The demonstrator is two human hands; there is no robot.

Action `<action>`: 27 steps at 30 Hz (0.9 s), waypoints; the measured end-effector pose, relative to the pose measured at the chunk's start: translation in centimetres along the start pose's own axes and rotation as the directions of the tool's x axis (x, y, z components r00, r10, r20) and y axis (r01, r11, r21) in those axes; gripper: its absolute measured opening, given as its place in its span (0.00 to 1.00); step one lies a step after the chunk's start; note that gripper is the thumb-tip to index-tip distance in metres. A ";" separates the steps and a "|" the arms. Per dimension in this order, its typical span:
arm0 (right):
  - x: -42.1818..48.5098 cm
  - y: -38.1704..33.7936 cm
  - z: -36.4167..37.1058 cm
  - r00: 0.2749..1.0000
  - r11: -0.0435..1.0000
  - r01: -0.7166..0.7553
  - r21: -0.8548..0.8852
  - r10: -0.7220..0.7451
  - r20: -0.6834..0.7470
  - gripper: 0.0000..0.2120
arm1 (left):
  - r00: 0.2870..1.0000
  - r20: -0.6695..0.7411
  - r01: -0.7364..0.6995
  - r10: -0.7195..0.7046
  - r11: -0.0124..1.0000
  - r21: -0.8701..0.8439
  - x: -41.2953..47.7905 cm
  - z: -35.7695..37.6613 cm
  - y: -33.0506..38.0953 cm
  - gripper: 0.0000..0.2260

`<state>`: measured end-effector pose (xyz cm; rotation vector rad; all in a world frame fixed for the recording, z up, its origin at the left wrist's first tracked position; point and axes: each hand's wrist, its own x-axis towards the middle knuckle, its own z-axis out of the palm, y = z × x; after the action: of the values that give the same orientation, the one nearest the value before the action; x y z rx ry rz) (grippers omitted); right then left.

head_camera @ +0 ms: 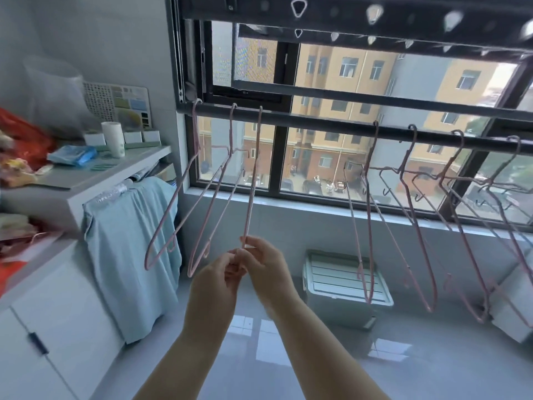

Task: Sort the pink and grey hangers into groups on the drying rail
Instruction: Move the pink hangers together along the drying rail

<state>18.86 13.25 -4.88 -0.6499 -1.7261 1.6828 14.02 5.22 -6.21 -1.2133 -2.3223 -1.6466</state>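
The lower end of a pink hanger (pixel 251 183) is being pinched by both hands, the left hand (pixel 216 281) just below the right hand (pixel 264 264). Its hook is being carried by the rail (pixel 317 122) toward the left end, just beside two other pink hangers (pixel 173 203). If it is being tugged down or sideways, the hook is probably being twisted off the rail. The thin frame may also be getting caught in its neighbours, so that all three are being dragged along. At the right, well apart, pink and grey hangers (pixel 403 180) are being left mixed with their arms crossing, so a tangle is being risked whenever one is lifted out. A blue cloth (pixel 129 241) is being draped over the desk (pixel 95 174) edge, near the left hangers' lower ends. A crate (pixel 343 278) is being kept on the floor below the window (pixel 331 90).
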 end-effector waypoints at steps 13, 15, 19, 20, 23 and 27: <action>-2.4 -0.4 -4.0 0.962 0.991 0.107 0.077 -0.083 -0.259 0.08 | 0.980 0.154 -0.086 0.127 0.965 -0.246 -0.4 3.1 2.2 0.09; -2.9 -0.5 -4.8 0.947 0.990 0.118 0.080 -0.088 -0.308 0.08 | 0.971 0.188 -0.095 0.150 0.957 -0.274 -0.5 3.8 2.6 0.10; -3.7 -0.5 -6.3 0.920 0.988 0.128 0.082 -0.088 -0.383 0.08 | 0.954 0.236 -0.098 0.183 0.938 -0.332 -0.9 4.9 3.4 0.10; -3.8 -0.5 -6.4 0.916 0.988 0.128 0.090 -0.083 -0.392 0.08 | 0.952 0.244 -0.094 0.186 0.935 -0.343 -0.9 5.0 3.5 0.10; -4.0 -0.5 -6.7 0.899 0.983 0.135 0.120 -0.071 -0.433 0.08 | 0.940 0.274 -0.096 0.206 0.926 -0.366 -1.1 5.4 3.8 0.09; -4.1 -0.3 -6.8 0.878 0.983 0.142 0.120 -0.069 -0.473 0.08 | 0.931 0.294 -0.096 0.215 0.923 -0.372 -1.1 5.8 4.0 0.08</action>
<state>26.67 14.91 -5.11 -0.7985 -1.2539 1.4169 19.48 9.85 -6.07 -1.8255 -2.0669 -1.9915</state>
